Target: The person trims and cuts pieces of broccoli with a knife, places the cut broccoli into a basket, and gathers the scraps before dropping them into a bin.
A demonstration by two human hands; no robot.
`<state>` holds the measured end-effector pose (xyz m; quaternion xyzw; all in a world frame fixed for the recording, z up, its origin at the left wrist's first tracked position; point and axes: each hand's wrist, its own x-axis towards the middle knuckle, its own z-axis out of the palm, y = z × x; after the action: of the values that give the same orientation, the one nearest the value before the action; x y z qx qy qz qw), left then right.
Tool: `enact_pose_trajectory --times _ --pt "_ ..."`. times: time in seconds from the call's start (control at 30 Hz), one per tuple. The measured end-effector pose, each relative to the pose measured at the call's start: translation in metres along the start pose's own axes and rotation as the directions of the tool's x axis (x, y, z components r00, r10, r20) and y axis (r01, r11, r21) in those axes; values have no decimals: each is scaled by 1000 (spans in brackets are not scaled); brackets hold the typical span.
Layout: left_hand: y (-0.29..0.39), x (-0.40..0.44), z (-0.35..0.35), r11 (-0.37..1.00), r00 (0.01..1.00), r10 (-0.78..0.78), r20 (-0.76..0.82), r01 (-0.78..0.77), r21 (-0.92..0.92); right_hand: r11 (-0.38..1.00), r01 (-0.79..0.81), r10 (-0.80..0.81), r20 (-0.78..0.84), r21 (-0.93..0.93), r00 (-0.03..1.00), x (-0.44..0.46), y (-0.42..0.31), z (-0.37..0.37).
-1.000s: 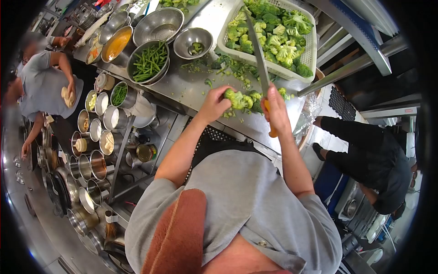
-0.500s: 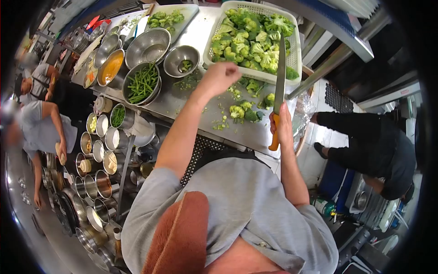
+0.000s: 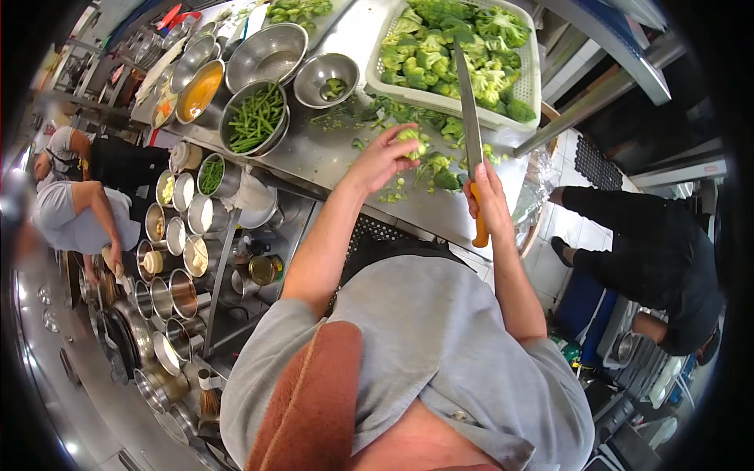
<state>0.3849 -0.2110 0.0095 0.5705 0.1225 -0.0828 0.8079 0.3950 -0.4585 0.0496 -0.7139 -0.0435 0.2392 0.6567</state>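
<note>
My right hand (image 3: pixel 492 202) is closed round the orange handle of a long knife (image 3: pixel 470 110), whose blade points up and away, in front of the broccoli crate. My left hand (image 3: pixel 380 161) has its thumb and fingers around a light green broccoli floret (image 3: pixel 413 143), just above the steel table. More broccoli pieces (image 3: pixel 446 179) and scattered green trimmings lie on the table between my hands. Beyond them stands a white plastic crate (image 3: pixel 440 100) heaped with cut broccoli (image 3: pixel 440 59).
Left of the crate are a small steel bowl (image 3: pixel 327 66) with green scraps, a large steel bowl (image 3: pixel 267 56) and a bowl of green beans (image 3: pixel 253 124). Several pots stand lower left. Two co-workers (image 3: pixel 78 212) are at left; another person (image 3: pixel 640 251) bends over at right.
My left hand has moved down and right from near the crate's edge and now has a floret in its fingers. The knife stays in my right hand, tilted more to the left.
</note>
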Motion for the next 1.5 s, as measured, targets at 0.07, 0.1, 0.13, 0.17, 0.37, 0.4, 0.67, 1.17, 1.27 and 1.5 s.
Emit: enact_pose_trajectory --times 0.07,0.1,0.13,0.17,0.37,0.4,0.67,1.17,1.27,1.5 --pt "-1 -1 -8 899 998 -57 40 69 -432 999 28 -27 24 -36 999 5 5 10" --pt "3 -4 -4 897 998 -54 36 64 -437 996 55 -53 33 -70 998 6 6 14" --pt "5 -8 2 892 999 -41 29 50 -450 995 87 -86 14 -58 996 8 2 20" --pt "7 -12 6 886 999 -29 21 36 -462 994 86 -85 18 -62 996 11 -1 20" --pt "16 -27 9 867 995 11 103 42 -497 976 194 -190 42 -104 981 26 -8 37" --pt "14 -27 10 865 995 11 102 41 -500 970 217 -216 28 -108 976 28 -11 39" --pt "7 -31 16 920 989 -18 148 74 -384 987 156 -156 -10 -39 988 42 -15 40" --pt "3 -33 33 992 998 8 60 0 -128 916 329 -337 2 -231 941 42 -3 28" --pt "8 -39 27 977 999 -8 53 -4 214 899 215 -249 -40 -380 968 37 -24 22" --pt "5 -46 41 815 987 142 71 -157 557 884 359 -363 42 -298 931 35 -8 30"
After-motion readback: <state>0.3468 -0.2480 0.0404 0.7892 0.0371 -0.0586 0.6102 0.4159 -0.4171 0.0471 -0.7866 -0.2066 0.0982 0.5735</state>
